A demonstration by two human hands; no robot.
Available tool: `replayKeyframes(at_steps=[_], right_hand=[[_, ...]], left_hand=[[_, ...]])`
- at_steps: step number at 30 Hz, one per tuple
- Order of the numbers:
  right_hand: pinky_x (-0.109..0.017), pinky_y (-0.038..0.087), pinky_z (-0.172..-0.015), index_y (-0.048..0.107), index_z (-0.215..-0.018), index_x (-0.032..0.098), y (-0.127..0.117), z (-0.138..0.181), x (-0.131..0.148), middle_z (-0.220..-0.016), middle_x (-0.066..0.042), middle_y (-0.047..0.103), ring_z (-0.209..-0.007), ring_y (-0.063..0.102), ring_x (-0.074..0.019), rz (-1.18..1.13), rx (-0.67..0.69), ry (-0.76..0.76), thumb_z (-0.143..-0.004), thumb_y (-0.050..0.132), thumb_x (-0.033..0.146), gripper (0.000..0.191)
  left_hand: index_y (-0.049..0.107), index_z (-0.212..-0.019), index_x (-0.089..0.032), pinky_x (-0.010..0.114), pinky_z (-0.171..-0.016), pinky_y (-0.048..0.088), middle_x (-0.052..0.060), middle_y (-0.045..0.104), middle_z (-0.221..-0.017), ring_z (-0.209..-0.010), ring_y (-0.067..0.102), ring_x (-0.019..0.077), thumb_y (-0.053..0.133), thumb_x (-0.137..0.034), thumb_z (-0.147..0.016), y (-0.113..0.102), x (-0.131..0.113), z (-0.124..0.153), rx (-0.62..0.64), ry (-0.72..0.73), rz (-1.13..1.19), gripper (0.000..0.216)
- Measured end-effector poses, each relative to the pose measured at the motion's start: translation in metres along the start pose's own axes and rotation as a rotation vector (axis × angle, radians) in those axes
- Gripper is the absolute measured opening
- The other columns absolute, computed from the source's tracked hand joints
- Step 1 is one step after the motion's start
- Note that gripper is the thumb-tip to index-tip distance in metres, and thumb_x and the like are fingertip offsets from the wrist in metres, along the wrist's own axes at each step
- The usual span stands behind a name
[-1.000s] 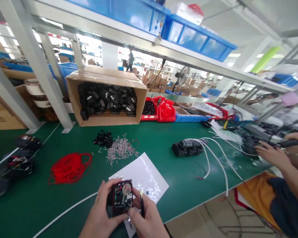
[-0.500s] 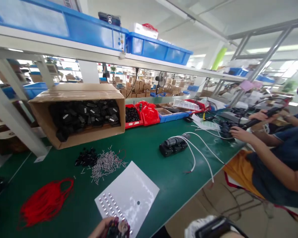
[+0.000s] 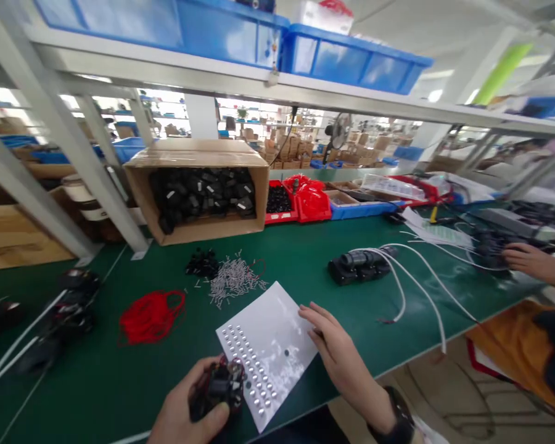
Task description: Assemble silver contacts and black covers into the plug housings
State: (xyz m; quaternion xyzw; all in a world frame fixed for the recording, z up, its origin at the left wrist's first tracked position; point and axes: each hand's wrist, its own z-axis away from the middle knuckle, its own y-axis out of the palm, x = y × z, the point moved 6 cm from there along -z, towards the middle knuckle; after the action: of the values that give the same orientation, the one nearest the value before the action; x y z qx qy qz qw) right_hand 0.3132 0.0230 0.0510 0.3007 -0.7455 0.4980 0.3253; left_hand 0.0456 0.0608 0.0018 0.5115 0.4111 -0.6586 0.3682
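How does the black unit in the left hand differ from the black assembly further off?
The black unit is held in the left hand; the black assembly lies on the green table. The black unit shows red wire; the black assembly has white cables over it. Both are mostly black.

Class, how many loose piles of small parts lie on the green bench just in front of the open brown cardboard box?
2. The pile of small black parts is on the left; the pile of thin silvery pieces lies just to its right. Some pieces may be hidden.
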Motion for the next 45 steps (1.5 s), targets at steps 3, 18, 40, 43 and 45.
replayKeyframes(at_steps=[3,18,40,43,45], right_hand=[[-0.049,0.043,-0.102,0.059,-0.124,0.021,0.023,0.02,-0.037,-0.128,-0.009,0.059,-0.124,0.048,-0.0284,0.274,0.096,-0.008,-0.086,0.042,0.014,0.043],[-0.05,0.041,-0.099,0.071,-0.089,0.025,-0.045,0.024,-0.012,-0.107,-0.009,0.067,-0.111,0.056,-0.0313,-0.115,-0.316,0.076,-0.092,0.041,0.045,0.036],[-0.025,0.045,-0.044,0.053,-0.076,0.018,0.117,-0.033,-0.013,-0.055,0.0,0.063,-0.046,0.057,-0.0155,-0.614,-0.046,0.422,-0.073,0.073,0.048,0.036],[-0.027,0.049,-0.047,0.052,-0.078,0.019,0.119,-0.033,-0.014,-0.059,-0.002,0.066,-0.049,0.061,-0.0174,-0.578,-0.049,0.419,-0.073,0.071,0.051,0.038],[-0.029,0.051,-0.05,0.054,-0.079,0.018,0.119,-0.032,-0.014,-0.061,-0.004,0.068,-0.052,0.063,-0.0187,-0.553,-0.048,0.423,-0.073,0.071,0.052,0.038]], left_hand=[[0.058,-0.108,-0.018,0.037,-0.085,0.05,0.009,0.069,-0.103,-0.095,0.064,0.0287,0.068,-0.053,-0.068,0.004,-0.013,-0.002,0.071,0.0,-0.009,0.054],[0.054,-0.104,-0.02,0.033,-0.086,0.046,0.006,0.066,-0.104,-0.097,0.061,0.0251,0.066,-0.037,-0.069,-0.005,-0.026,0.005,-0.054,-0.03,0.007,0.04],[0.056,-0.123,-0.02,0.051,-0.104,0.037,0.013,0.043,-0.143,-0.127,0.045,0.0353,0.076,-0.032,-0.063,0.005,-0.038,-0.03,0.293,0.095,-0.398,0.065],[0.053,-0.126,-0.021,0.051,-0.104,0.037,0.013,0.044,-0.142,-0.126,0.046,0.0344,0.075,-0.032,-0.065,0.004,-0.038,-0.03,0.294,0.097,-0.401,0.067],[0.053,-0.127,-0.021,0.051,-0.104,0.037,0.012,0.044,-0.142,-0.126,0.046,0.0341,0.075,-0.033,-0.066,0.004,-0.038,-0.03,0.301,0.096,-0.407,0.066]])
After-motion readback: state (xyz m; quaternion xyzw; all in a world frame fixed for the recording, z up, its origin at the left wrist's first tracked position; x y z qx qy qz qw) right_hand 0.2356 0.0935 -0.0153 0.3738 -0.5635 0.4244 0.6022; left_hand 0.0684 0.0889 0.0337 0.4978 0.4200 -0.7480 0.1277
